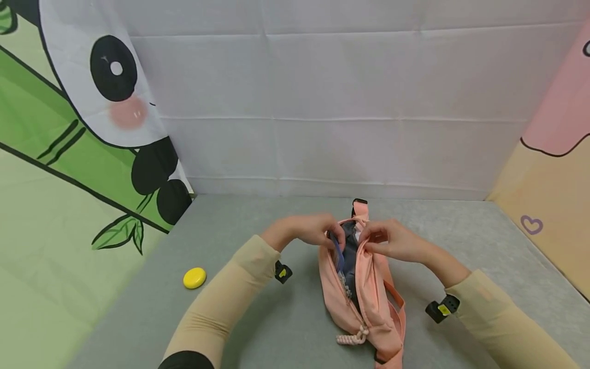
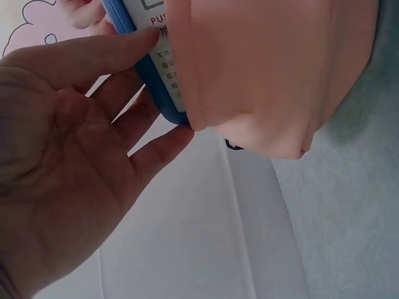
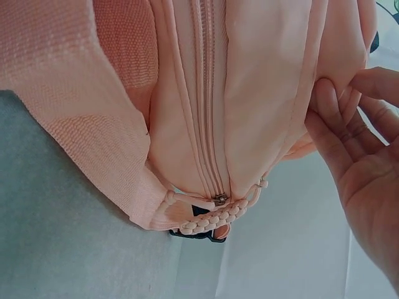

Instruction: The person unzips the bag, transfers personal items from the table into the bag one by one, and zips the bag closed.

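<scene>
A pink fabric bag (image 1: 373,287) lies on the grey table with its main zipper open and a dark grey lining (image 1: 350,256) showing. My left hand (image 1: 318,230) holds a blue-edged card holder (image 2: 159,87) with printed white face, thumb on the print and fingers behind. The holder's lower part is hidden in the bag mouth; in the head view only a blue strip (image 1: 340,259) shows. On the other side, my right hand (image 1: 396,241) pinches the fabric edge of the opening. The right wrist view shows this hand (image 3: 368,137) gripping a fold of pink cloth beside a closed zipper (image 3: 209,93).
A round yellow object (image 1: 194,278) sits on the table to the left. The bag's strap (image 1: 396,302) loops along its right side, and a braided zipper pull (image 1: 352,338) hangs at the near end. A white cloth backdrop (image 1: 322,102) stands behind the table.
</scene>
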### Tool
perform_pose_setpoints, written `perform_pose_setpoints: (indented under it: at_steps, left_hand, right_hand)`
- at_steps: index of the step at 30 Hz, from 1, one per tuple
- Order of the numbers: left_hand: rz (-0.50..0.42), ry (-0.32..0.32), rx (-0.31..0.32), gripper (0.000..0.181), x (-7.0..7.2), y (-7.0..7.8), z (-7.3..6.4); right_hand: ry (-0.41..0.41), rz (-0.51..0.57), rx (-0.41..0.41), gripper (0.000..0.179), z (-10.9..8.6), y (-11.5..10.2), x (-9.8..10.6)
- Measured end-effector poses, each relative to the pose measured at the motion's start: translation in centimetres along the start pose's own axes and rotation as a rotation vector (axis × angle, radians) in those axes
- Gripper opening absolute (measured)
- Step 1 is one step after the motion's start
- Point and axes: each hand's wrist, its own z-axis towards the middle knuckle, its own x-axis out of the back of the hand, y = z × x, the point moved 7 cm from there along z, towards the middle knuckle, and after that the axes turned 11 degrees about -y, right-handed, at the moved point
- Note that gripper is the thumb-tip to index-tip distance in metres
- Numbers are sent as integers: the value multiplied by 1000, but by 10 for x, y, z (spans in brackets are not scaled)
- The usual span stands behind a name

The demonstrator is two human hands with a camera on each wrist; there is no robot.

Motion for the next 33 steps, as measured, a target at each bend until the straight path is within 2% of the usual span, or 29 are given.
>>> perform_pose_setpoints:
  at_steps: [3,7,10,19,23,30,33]
  left_hand:
    - [11,24,4,21,-3,-1,1]
    - [45,86,23,23,-2,-3,-2]
    - [73,103,25,22,-1,-4,-5]
    - [110,132,-26,21,0,-7,-9]
    - [142,110,-16,20,-4,-5,-9]
    - [133,5,103,19,-14,-4,-9]
    - [114,4,100,18,-16,-1,-11]
  right_hand:
    - [-5,3,-8,11,0,-1,-2]
    - [-2,-2,-10,10,1,-1,-4]
    - [2,-8,-16,10,2,-2,-5]
    - [8,-6,-34,11,2,-6,-7]
    - [7,-10,-32,11,2,-7,-8]
    - [12,-43,-34,10,4,-10,-10]
    - [8,-42,-33,10,4,-11,-11]
